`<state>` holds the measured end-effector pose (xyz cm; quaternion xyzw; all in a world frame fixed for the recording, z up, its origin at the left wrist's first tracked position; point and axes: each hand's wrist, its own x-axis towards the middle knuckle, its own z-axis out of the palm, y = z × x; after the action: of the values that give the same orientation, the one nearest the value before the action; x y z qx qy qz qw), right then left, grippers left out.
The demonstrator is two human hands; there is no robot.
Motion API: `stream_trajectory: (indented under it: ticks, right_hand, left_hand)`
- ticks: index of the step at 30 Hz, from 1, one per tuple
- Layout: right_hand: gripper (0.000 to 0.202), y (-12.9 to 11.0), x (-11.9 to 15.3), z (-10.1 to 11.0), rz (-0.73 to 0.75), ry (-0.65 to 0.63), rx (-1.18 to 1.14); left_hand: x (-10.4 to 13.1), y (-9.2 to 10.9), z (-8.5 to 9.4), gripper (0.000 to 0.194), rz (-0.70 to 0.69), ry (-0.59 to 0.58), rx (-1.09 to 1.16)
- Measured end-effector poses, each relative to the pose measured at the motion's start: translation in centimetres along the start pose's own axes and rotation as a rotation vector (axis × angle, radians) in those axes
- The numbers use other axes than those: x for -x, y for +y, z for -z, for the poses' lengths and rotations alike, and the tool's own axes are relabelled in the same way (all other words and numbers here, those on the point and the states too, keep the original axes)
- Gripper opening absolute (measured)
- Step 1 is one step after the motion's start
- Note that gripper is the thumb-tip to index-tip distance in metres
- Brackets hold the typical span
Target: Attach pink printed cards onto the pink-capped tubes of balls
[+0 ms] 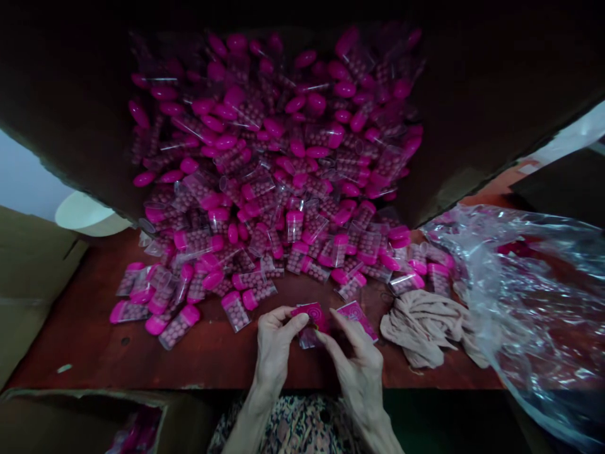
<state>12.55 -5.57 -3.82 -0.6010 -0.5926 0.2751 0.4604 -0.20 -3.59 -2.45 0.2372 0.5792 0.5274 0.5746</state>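
At the front of the table, my left hand (278, 337) pinches a small pink printed card (311, 311) between thumb and fingers. Below the card shows a clear, shiny piece (309, 340); whether the two are joined I cannot tell. My right hand (357, 359) is bent in from the other side, its thumb at the card's lower edge. Its index finger reaches over a second pink printed card (360, 320), which looks like a thin stack. Behind both hands is a large heap of clear bottles with pink caps (293, 226), filled with small pink balls.
A dark open box (454, 126) surrounds the heap, which spills onto the red table (198, 362). To the right lie a crumpled beige cloth (428, 325) and clear plastic film (534, 302). A white bowl (89, 214) stands left; a cardboard box (163, 422) is below.
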Motion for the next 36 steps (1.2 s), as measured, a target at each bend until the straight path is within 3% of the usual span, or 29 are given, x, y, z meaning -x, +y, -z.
stream_trajectory:
  ticks: [4,10,14,18,22,25,29,31,36]
  right_hand:
    - [0.021,-0.8,-0.4,0.4,-0.362,-0.097,-0.256]
    - [0.028,-1.2,-0.8,0.2,-0.473,-0.114,-0.398]
    - [0.02,-1.4,-1.0,-0.1,-0.412,-0.092,-0.369]
    - [0.019,-2.2,-1.2,0.1,-0.194,-0.038,-0.195]
    - [0.023,-2.7,-1.3,0.3,-0.024,-0.072,-0.079]
    - [0.025,-2.8,-1.5,0.3,0.015,-0.102,-0.032]
    - [0.024,-2.8,-1.8,0.4,0.081,-0.157,0.019]
    - [0.024,-2.9,-2.0,0.5,0.092,-0.186,0.035]
    - [0.021,-3.1,-2.0,0.0,0.077,-0.187,0.029]
  left_hand:
    - [-0.1,-0.1,0.1,0.013,0.022,0.024,0.07]
    - [0.6,1.1,-0.2,0.01,-0.032,0.06,-0.007]
    - [0.8,1.5,-0.6,0.01,-0.037,0.025,0.031]
    - [1.0,1.6,-1.1,0.01,0.041,0.007,0.206]
    - [1.0,2.0,-1.2,0.014,0.098,-0.003,0.328]
    - [0.8,2.2,-0.8,0.011,0.119,-0.046,0.326]
    - [0.6,2.3,-0.2,0.026,0.101,-0.141,0.262]
    - [0.6,2.3,-0.1,0.022,0.08,-0.16,0.258]
    - [0.3,2.3,-0.3,0.014,0.083,-0.053,0.352]
